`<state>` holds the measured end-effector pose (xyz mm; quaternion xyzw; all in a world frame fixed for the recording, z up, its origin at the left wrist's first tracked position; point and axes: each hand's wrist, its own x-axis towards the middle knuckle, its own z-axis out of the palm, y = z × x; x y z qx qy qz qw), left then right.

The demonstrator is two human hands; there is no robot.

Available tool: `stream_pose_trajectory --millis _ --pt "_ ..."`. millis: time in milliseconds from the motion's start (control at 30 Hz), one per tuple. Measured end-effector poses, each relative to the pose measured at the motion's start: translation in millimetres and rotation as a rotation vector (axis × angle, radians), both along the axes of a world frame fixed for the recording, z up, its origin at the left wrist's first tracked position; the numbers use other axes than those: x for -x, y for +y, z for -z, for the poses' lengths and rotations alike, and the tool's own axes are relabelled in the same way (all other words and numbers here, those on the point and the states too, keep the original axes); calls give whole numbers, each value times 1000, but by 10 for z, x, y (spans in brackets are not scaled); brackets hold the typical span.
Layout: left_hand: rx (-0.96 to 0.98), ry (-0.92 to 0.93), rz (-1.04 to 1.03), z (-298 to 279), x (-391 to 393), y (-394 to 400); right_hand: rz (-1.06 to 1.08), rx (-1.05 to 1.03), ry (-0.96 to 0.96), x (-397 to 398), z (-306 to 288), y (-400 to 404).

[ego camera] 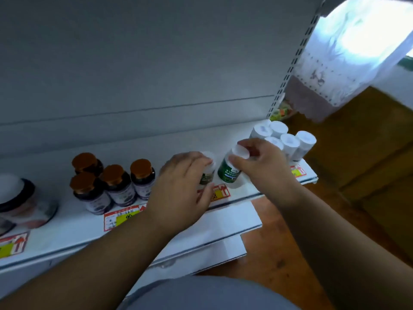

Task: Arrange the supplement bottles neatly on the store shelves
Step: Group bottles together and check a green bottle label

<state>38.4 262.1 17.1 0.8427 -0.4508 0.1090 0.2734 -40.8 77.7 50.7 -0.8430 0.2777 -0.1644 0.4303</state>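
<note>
1. Gripping a green-label supplement bottle point(229, 171) by its white cap, the right hand point(261, 162) holds it tilted at the shelf point(73, 222) front.
2. Left hand point(181, 182) curls its fingers round a second white-capped bottle point(207, 173) just beside it.
3. Four brown-capped bottles point(111, 182) stand left, white bottles point(288, 139) cluster right.

Shelf point(67, 229) was smooth white-painted metal; amber-capped bottles point(116, 186) were dark and glossy; white bottles point(288, 142) were matt plastic; price tags point(121, 217) were paper; floor point(368, 175) looked wooden.
</note>
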Motion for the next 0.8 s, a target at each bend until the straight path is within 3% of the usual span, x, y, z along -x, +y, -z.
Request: stream_pose_trajectory --millis 100,333,700,800 --pt "-92 -114 -123 83 -25 -196 -117 85 104 -208 118 -277" --pt "-374 -126 -180 294 -25 -338 -355 179 152 -438 335 -419" --pt "-394 -86 -167 292 -34 -346 -484 254 223 -495 277 -459" --pt "-320 -68 -167 225 -24 -323 -472 238 156 -457 192 -413"
